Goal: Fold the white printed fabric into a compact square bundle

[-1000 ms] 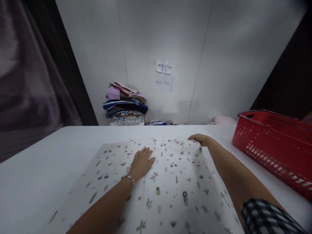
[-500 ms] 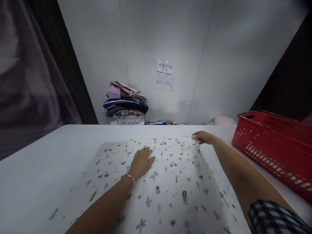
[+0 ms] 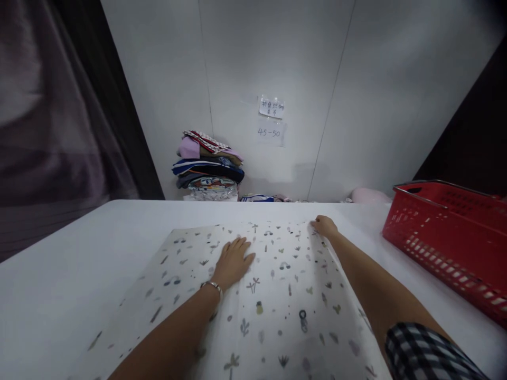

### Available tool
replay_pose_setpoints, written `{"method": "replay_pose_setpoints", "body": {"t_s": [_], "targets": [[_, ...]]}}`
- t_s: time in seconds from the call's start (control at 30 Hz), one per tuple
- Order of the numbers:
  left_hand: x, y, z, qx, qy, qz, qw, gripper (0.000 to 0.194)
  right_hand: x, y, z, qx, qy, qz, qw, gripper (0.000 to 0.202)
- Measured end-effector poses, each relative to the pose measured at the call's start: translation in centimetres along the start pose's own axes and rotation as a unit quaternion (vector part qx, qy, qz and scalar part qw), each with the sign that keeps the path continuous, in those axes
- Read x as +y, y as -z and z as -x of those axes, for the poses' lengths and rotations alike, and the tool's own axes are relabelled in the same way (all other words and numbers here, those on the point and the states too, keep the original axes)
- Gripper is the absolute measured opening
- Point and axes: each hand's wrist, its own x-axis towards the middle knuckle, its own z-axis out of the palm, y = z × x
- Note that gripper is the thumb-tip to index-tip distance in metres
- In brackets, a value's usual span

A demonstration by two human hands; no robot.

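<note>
A white cloth (image 3: 277,295) printed with small palm trees, rainbows and leaves is spread over the white table, running off the bottom of the view. My left hand (image 3: 233,262), with a bracelet at the wrist, lies flat on its upper middle, fingers stretched out. At the cloth's far right corner, my right hand (image 3: 325,227) has its fingers closed on the fabric edge. Along the right side the cloth is slightly raised near my right forearm. My left forearm hides part of the print.
A red plastic basket (image 3: 447,243) with a metal handle stands at the table's (image 3: 79,264) right. Behind the far edge rises a pile of folded fabrics (image 3: 209,166). Paper signs (image 3: 271,120) are on the grey wall, and a dark curtain (image 3: 59,132) hangs at the left.
My right hand's fingers have closed on the cloth's corner and the hand has drawn slightly inward. My left hand stays flat in the same place on the cloth.
</note>
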Motion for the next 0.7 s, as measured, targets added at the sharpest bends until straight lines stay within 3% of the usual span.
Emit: {"method": "replay_pose_setpoints", "body": {"t_s": [0.13,0.27,0.43,0.57,0.7], "targets": [[-0.1,0.4,-0.4,-0.019,0.024,0.037,0.999,0.049,0.4,-0.5,0.4,0.000,0.014,-0.035,0.999,0.030],[-1.4,2.7,-2.4,-0.029,0.066,0.075,0.995,0.050,1.0,-0.5,0.5,-0.028,0.030,-0.071,0.997,0.040],[-4.7,5.2,-5.8,-0.019,0.098,-0.067,0.993,0.038,0.9,-0.4,0.2,-0.056,0.054,-0.074,0.994,0.028],[-6.4,4.8,-6.9,-0.044,0.113,-0.090,0.989,0.032,-0.1,-0.5,-0.1,-0.069,0.072,-0.069,0.993,0.023],[-6.5,4.5,-7.1,-0.029,0.112,-0.103,0.988,0.025,-0.8,-0.5,0.0,-0.037,0.062,-0.057,0.996,0.021]]}}
